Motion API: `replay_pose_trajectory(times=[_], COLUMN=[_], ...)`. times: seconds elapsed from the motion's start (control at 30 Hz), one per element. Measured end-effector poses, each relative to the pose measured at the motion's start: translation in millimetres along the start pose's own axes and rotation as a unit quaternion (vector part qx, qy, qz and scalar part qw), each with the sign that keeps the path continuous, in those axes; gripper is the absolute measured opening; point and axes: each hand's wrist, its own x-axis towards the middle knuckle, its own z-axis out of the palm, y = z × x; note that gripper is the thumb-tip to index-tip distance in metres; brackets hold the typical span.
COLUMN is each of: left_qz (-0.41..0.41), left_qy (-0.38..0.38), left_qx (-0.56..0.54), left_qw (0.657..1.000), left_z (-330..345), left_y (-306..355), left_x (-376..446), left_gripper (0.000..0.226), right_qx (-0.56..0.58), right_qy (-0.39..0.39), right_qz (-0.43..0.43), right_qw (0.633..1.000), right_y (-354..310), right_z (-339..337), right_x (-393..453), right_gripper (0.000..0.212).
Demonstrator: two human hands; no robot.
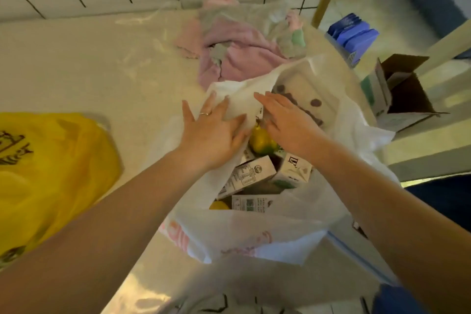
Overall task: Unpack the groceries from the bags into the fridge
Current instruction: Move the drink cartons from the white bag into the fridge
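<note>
A white plastic grocery bag (254, 237) stands open on the counter's right side. Inside it lie a green-yellow pear (262, 143), several white cartons (252, 173) and a pale box with dark round spots (305, 94). A yellow fruit (219, 205) peeks out low in the bag. My left hand (211, 130) lies flat with straight fingers on the bag's far-left flap. Over the bag's mouth my right hand (285, 120) stretches with straight fingers, above the pear, holding nothing. The fridge is out of view.
A yellow plastic bag (51, 166) lies at the counter's left. A pink cloth heap (234, 43) under clear plastic sits at the back by the tiled wall. Off the counter's right edge stand an open cardboard box (405, 92) and blue packs (354, 35).
</note>
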Motion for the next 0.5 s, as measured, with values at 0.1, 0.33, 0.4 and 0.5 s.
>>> replay_pose_trajectory(times=[0.1,0.33,0.4,0.5], left_qz=[-0.044,-0.017,-0.016,-0.038], left_qy=[-0.014,0.142,0.181,0.184], left_qx=[-0.006,-0.105,-0.102,-0.09], left_qw=[0.999,0.984,0.978,0.978], left_z=[-2.8,-1.1,4.1,19.7], left_y=[-16.6,-53.3,-78.1,-114.4], left_x=[3.7,9.8,8.2,0.6], left_gripper=[0.051,0.031,0.028,0.027], right_qx=[-0.012,0.098,0.118,0.14], right_qy=[-0.07,-0.007,-0.03,-0.102], right_qz=[0.021,-0.075,-0.089,-0.104], right_qw=[0.997,0.992,0.989,0.979], right_y=[0.3,-36.4,-46.3,-58.3], right_z=[8.5,17.3,20.7,29.3], right_x=[26.6,74.2,85.5,96.0], right_gripper=[0.064,0.045,0.046,0.046])
